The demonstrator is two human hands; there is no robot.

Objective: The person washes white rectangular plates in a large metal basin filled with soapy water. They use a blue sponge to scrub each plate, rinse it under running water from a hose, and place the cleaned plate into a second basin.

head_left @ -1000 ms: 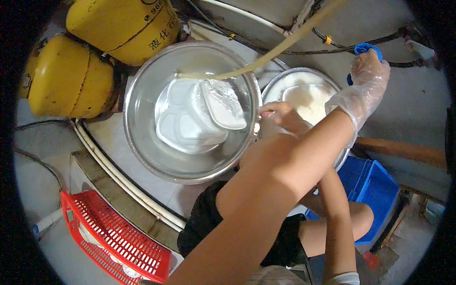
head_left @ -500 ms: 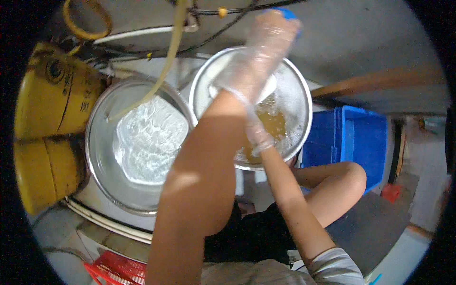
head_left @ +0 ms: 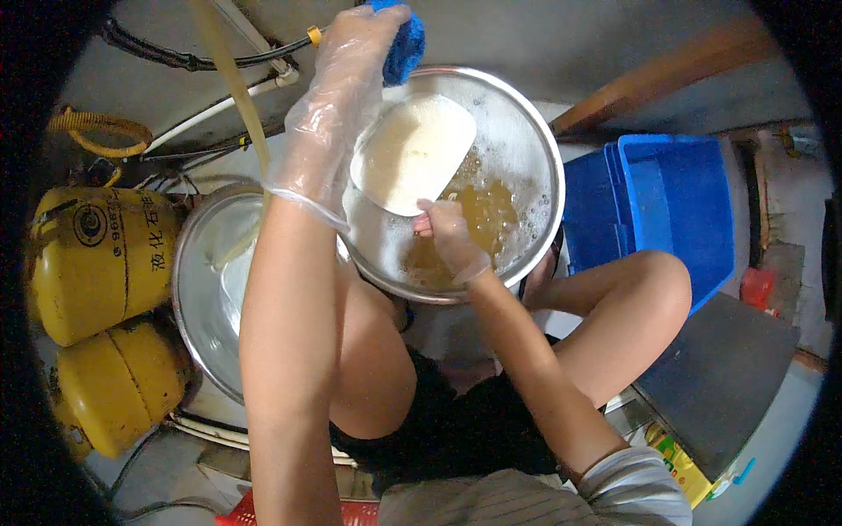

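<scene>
Since the last frame, the left hand (head_left: 346,70) has moved left past the soapy basin's (head_left: 559,184) far rim, clutching a blue cloth (head_left: 404,51). Right hand (head_left: 454,238) pinches the white tray (head_left: 423,151) over the basin. I judge it light, stiffish, slippery; grip its edge.

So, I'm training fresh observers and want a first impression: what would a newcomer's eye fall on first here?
Probably the pale tray in the middle, its lower edge gripped by the gloved right hand within the round of the foamy metal basin. Just above, the gloved left hand holds a vivid blue cloth. The blue crate at right and two yellow cylinders at left likely come next.
</scene>
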